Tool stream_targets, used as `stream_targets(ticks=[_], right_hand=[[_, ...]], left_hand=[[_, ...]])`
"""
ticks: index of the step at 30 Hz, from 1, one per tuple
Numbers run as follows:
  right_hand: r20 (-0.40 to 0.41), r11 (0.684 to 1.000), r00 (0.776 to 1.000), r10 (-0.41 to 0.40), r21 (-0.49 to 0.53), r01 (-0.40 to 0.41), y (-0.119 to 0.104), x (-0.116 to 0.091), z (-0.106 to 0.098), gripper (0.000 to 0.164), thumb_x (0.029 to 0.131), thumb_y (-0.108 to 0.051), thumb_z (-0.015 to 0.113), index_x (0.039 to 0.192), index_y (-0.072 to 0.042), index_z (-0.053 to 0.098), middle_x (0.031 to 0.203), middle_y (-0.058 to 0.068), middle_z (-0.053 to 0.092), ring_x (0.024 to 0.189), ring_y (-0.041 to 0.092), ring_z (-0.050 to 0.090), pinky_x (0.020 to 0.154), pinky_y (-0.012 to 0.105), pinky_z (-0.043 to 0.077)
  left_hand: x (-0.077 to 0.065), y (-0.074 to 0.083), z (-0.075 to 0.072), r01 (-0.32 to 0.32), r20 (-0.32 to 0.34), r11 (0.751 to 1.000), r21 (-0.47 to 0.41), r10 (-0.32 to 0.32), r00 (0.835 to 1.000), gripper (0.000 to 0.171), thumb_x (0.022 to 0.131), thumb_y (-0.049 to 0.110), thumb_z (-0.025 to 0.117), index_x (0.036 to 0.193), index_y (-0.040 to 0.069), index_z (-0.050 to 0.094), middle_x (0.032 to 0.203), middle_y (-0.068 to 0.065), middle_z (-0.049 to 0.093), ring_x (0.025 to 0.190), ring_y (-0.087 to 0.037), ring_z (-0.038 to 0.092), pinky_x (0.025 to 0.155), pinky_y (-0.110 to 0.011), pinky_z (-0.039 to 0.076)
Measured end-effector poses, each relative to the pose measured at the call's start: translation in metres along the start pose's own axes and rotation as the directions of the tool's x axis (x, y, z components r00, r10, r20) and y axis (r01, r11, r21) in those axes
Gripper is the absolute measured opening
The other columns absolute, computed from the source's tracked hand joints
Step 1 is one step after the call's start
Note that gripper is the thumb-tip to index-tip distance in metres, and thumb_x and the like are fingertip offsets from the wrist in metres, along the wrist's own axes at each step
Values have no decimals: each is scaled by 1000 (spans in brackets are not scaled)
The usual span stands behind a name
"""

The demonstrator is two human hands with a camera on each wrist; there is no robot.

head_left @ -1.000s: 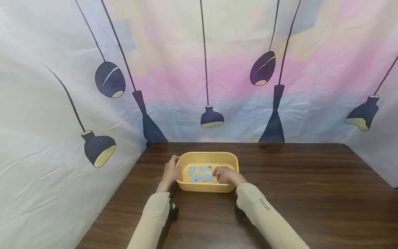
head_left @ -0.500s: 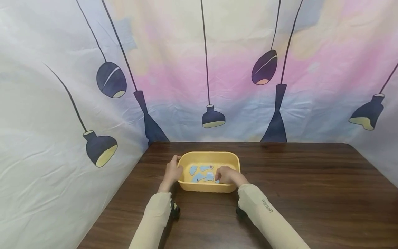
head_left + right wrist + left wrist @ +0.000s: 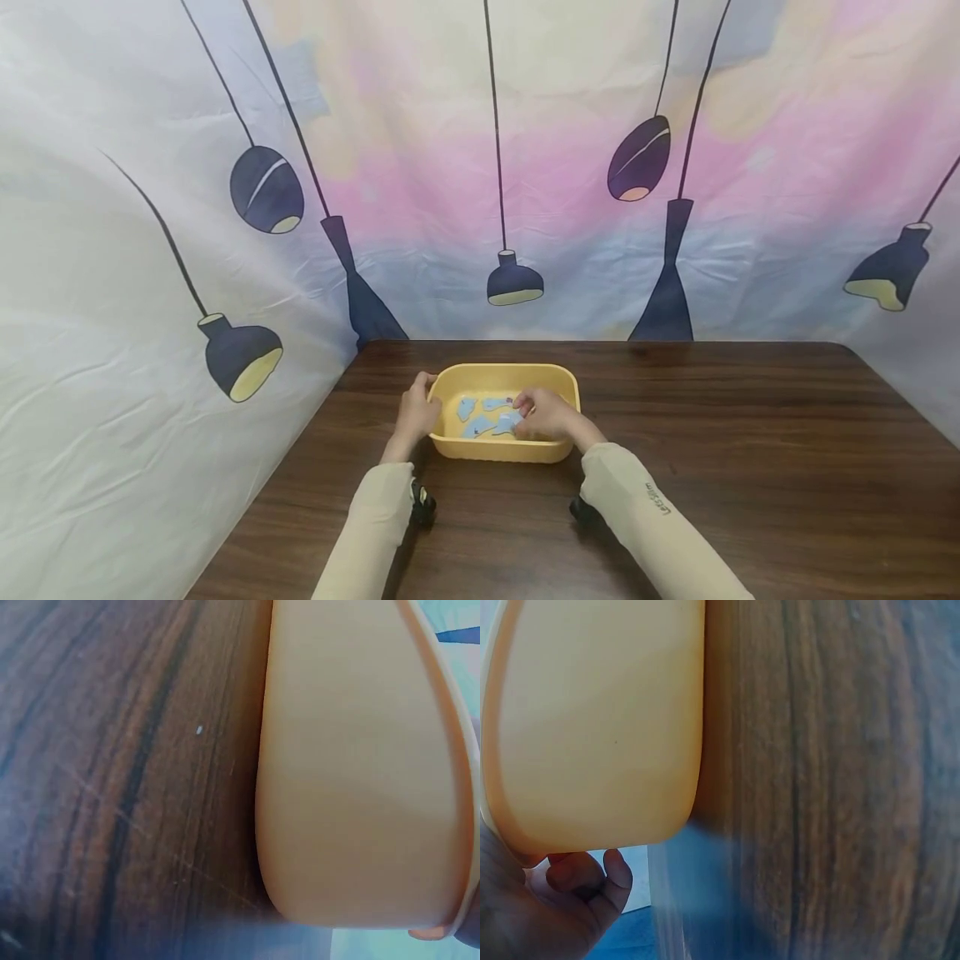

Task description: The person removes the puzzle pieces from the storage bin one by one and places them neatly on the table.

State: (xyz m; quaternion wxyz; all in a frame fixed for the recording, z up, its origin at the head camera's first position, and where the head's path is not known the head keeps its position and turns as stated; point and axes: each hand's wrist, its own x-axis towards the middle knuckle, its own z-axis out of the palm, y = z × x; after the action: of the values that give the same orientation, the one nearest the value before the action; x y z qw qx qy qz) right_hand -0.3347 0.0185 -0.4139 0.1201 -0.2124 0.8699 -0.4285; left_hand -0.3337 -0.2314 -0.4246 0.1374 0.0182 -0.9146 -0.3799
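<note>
A yellow plastic basin (image 3: pixel 502 451) stands on the table with several flat, irregular light-blue puzzle pieces (image 3: pixel 477 427) on its floor. My left hand (image 3: pixel 415 414) grips the basin's left end, thumb over the rim; in the left wrist view its fingers (image 3: pixel 576 871) curl beneath the rim outside. Inside the basin on the right, my right hand (image 3: pixel 547 413) has its thumb and fingers bent together at a light-blue puzzle piece (image 3: pixel 507 423), seeming to pinch it. The hand hides part of that piece. In the right wrist view the basin wall (image 3: pixel 360 765) covers the fingers.
The dark wood-grain table (image 3: pixel 720 450) extends around the basin, widest on the right. A fabric backdrop (image 3: pixel 420 167) printed with hanging lamps borders the table's far and left sides. Dark wrist cameras (image 3: pixel 423 505) sit under both forearms.
My right hand has risen slightly from the basin's near right corner toward the middle pieces; the small blue piece seen beneath it there is now out of sight. My left hand keeps its hold.
</note>
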Motion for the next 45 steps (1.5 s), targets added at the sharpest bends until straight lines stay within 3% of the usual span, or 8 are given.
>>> stream_targets(ticks=[14, 21, 25, 30, 37, 45], right_hand=[[-185, 976, 976, -118, 160, 149, 6, -12, -12, 34, 85, -11, 70, 115, 3, 64, 105, 18, 64, 92, 22, 63, 78, 32, 53], [-240, 970, 966, -99, 195, 148, 15, -28, -31, 33, 87, -11, 69, 118, 1, 63, 108, 19, 63, 92, 20, 62, 75, 30, 55], [-279, 981, 958, -61, 162, 109, 28, -35, -47, 34, 88, -11, 67, 119, 2, 61, 107, 20, 63, 92, 22, 63, 75, 32, 55], [-313, 984, 947, 64, 178, -8, 49, -39, -57, 38, 87, -12, 69, 119, 4, 60, 109, 22, 63, 94, 24, 63, 76, 31, 54], [-255, 961, 946, 198, 242, -136, 65, -40, -52, 37, 84, -9, 71, 115, 9, 60, 105, 20, 65, 85, 17, 64, 72, 28, 56], [-215, 951, 940, 265, 221, -217, 73, -44, -51, 34, 83, -4, 71, 112, 11, 59, 93, 15, 64, 78, 15, 63, 69, 28, 56]], left_hand=[[-1, 0, 2, 11, 9, 1000, -13, -11, 1000, 43, 85, -1, 51, 127, 0, 54, 76, -13, 59, 61, -18, 52, 55, -25, 41], [-5, -9, -6, 7, -6, 1000, -10, -7, 1000, 42, 84, -1, 51, 126, -1, 55, 85, -21, 66, 65, -20, 57, 56, -25, 43], [-5, -10, -9, 1, -6, 1000, -19, -1, 1000, 43, 84, -2, 50, 126, -2, 55, 89, -23, 67, 67, -22, 59, 56, -26, 45], [-4, -11, -10, -5, -9, 1000, -26, 4, 1000, 43, 83, -2, 51, 126, -2, 54, 86, -22, 66, 65, -20, 58, 55, -25, 45], [-2, -11, -8, -14, -8, 1000, -18, 14, 1000, 44, 82, -2, 51, 125, -3, 55, 74, -14, 59, 60, -17, 51, 54, -25, 41], [2, -4, 0, -21, 1, 999, -30, 21, 1000, 43, 83, -3, 51, 126, -2, 55, 69, -6, 48, 58, -15, 45, 54, -25, 39]])
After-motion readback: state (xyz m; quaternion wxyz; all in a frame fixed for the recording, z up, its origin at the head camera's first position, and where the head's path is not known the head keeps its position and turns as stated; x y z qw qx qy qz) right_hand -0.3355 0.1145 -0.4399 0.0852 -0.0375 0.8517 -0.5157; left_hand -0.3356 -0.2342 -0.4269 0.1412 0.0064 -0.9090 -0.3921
